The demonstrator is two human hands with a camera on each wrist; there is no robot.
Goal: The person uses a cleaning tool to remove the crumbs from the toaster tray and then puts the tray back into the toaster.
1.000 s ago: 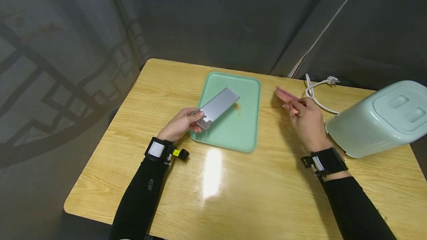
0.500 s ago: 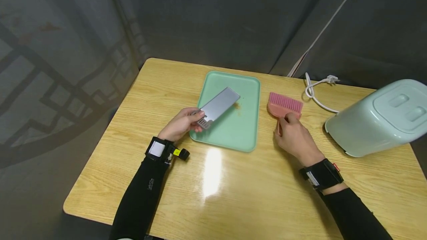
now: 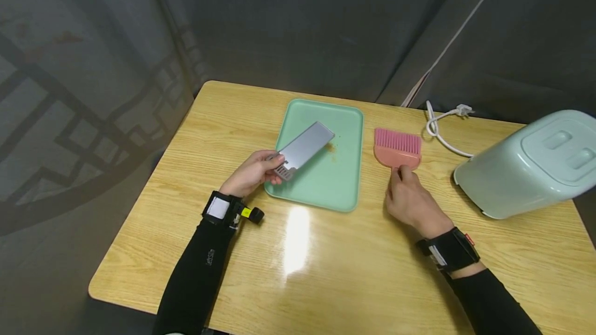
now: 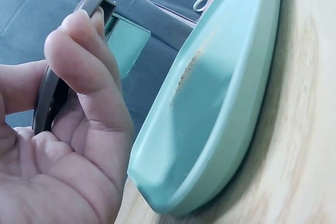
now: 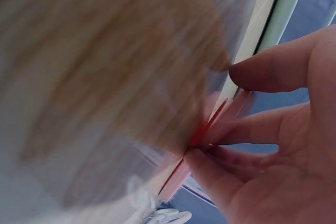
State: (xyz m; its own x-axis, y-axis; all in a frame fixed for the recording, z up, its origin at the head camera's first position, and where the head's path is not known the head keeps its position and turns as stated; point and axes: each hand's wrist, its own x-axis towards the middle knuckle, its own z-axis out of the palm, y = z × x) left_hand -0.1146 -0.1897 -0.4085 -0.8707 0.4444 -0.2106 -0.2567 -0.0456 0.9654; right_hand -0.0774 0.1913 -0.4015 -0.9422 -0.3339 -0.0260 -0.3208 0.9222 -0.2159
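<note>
My left hand (image 3: 253, 173) holds a silver crumb tray (image 3: 304, 148) by its slotted end, thumb on top. The metal plate slants over a mint-green serving tray (image 3: 321, 190). In the left wrist view the fingers curl round the crumb tray's dark edge (image 4: 46, 100). Brown crumbs (image 3: 331, 151) lie in the serving tray, close by the metal plate's far end. To the right, my right hand (image 3: 414, 200) pinches a pink brush (image 3: 398, 155) where its handle meets the head. The brush is laid flat, bristles pointing away; the hand hides most of the handle.
A mint-green toaster (image 3: 521, 169) stands at the table's right side. Its white cord and plug (image 3: 463, 111) lie by the back edge. A dark curtain (image 3: 288, 30) hangs behind the wooden table (image 3: 233, 118).
The pink brush has turned from edge-up to flat, its bristles now facing away, as my right hand moved down and slightly left. My left hand and the crumb tray have stayed still.
</note>
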